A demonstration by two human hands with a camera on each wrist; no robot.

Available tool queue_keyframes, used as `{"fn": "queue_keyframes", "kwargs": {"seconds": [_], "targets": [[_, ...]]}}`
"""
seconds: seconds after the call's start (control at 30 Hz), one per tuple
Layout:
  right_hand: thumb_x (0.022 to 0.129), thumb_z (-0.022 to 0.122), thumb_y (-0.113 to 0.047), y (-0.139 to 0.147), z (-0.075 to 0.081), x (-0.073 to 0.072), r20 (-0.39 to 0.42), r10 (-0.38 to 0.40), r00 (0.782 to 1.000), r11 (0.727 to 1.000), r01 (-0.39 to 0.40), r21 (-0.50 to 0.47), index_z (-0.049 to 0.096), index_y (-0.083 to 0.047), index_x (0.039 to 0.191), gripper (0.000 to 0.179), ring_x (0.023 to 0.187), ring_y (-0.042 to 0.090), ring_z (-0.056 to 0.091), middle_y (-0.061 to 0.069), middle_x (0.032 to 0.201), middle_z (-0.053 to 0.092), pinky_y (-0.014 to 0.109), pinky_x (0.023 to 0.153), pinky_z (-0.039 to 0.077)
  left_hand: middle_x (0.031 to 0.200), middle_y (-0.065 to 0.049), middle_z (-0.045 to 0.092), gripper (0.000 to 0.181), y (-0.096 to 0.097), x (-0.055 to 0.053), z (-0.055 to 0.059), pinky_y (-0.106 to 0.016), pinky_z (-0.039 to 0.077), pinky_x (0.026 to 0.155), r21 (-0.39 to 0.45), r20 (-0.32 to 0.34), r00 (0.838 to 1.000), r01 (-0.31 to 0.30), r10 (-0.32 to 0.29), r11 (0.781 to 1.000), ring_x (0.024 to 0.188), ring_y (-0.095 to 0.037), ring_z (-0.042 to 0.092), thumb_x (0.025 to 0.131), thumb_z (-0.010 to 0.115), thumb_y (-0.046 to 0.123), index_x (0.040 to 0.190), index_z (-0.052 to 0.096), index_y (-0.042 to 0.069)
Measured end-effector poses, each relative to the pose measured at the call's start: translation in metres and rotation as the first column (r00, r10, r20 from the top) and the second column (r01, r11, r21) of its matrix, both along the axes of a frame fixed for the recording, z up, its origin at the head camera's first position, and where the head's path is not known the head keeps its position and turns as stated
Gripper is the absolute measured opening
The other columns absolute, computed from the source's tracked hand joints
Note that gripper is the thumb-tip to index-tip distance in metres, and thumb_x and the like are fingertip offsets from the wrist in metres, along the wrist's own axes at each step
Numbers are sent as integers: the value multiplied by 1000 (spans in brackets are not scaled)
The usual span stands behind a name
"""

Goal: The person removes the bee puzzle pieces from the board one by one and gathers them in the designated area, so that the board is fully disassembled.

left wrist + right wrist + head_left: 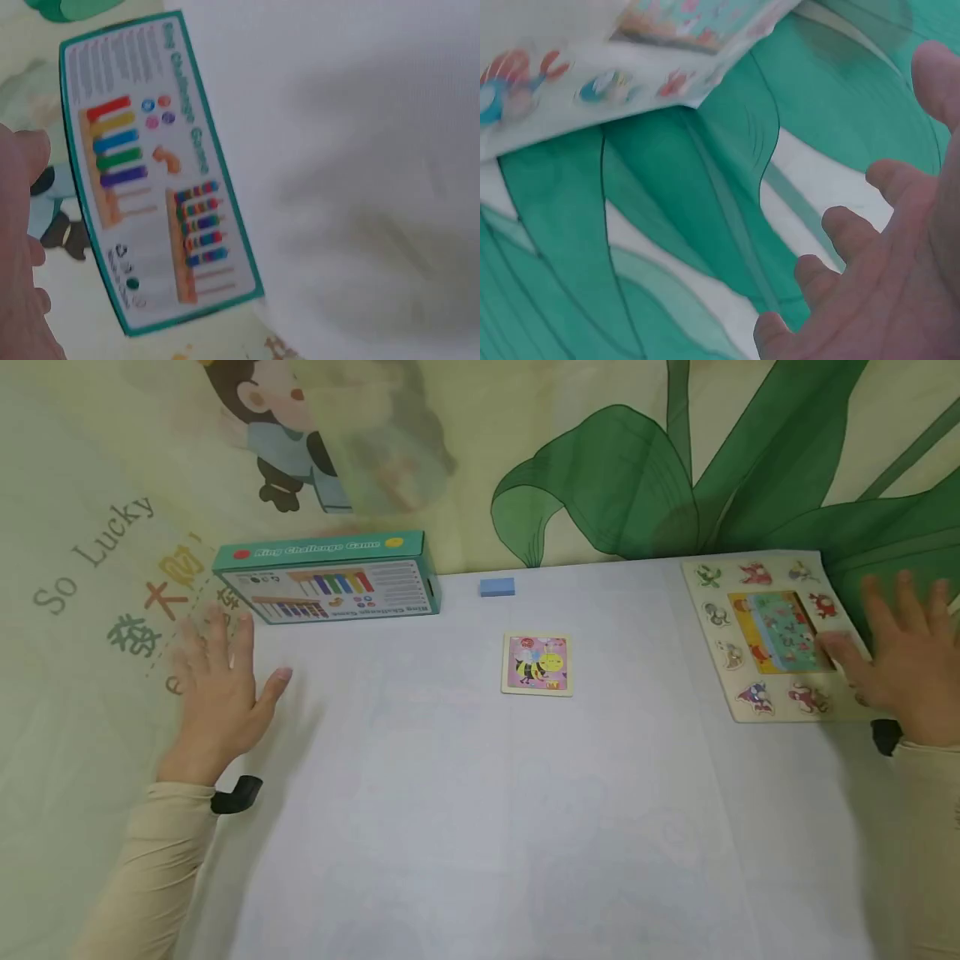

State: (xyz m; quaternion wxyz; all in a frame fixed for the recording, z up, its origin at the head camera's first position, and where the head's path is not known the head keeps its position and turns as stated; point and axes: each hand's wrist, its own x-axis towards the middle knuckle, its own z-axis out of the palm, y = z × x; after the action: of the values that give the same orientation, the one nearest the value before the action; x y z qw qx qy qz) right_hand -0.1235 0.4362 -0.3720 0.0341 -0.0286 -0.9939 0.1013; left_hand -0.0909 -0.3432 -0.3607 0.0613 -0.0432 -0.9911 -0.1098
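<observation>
My left hand (221, 702) is spread with straight fingers at the table's left edge, holding nothing. Just beyond it stands a teal Ring Challenge Game box (337, 589), whose printed side (150, 172) fills much of the left wrist view. On the right, my right hand (911, 664) is also spread and holds nothing; its thumb overlaps a wooden animal puzzle board (772, 693) in the head view. The right wrist view has the fingers (847, 232) apart beside that board's corner. Between the hands lies a small square bee picture puzzle (537, 665).
A small blue block (497, 587) lies near the back edge of the white tabletop (480, 793). Behind the table hangs a cloth (465, 460) printed with green leaves and a cartoon figure. Black wrist straps (237, 795) sit at both sleeves.
</observation>
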Motion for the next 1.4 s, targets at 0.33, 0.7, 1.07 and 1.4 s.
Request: {"fn": "queue_keyframes", "kwargs": {"seconds": [0.33, 0.7, 1.07, 1.4], "targets": [[109, 33, -65, -41, -18, -28, 69, 167, 984, 986, -167, -8, 7, -10, 171, 86, 160, 54, -14, 26, 176, -7, 78, 123, -5, 177, -25, -7, 85, 81, -4, -40, -70, 5, 128, 49, 55, 952, 299, -301, 953, 163, -49, -11, 112, 46, 48, 169, 9, -3], [110, 37, -63, -100, -31, -58, 114, 296, 948, 955, -298, -3, 15, -10, 171, 84, 161, 53, -7, 27, 176, 2, 80, 122, 1, 179, -20, -6, 87, 176, -7, -59, -67, 2, 130, 62, 198, 861, 466, -469, 882, 164, -47, -6, 109, 54, 49, 171, 11, 7], [110, 45, -59, -152, -36, -75, 127, 376, 918, 926, -376, -26, 17, -14, 171, 81, 163, 52, -1, 23, 178, 7, 79, 123, 5, 180, -11, -9, 82, 221, -30, -63, -69, -4, 128, 88, 251, 826, 499, -504, 862, 165, -43, -12, 110, 45, 58, 173, 10, 18], [108, 62, -33, -210, -48, -88, 69, 471, 879, 871, -452, -192, 51, -1, 155, 57, 153, 52, 33, 31, 164, 39, 68, 123, 28, 180, -11, -3, 79, 263, -30, -65, -53, 9, 134, 208, 292, 769, 530, -569, 822, 167, -38, -3, 111, 45, 55, 171, 17, 12]]}}
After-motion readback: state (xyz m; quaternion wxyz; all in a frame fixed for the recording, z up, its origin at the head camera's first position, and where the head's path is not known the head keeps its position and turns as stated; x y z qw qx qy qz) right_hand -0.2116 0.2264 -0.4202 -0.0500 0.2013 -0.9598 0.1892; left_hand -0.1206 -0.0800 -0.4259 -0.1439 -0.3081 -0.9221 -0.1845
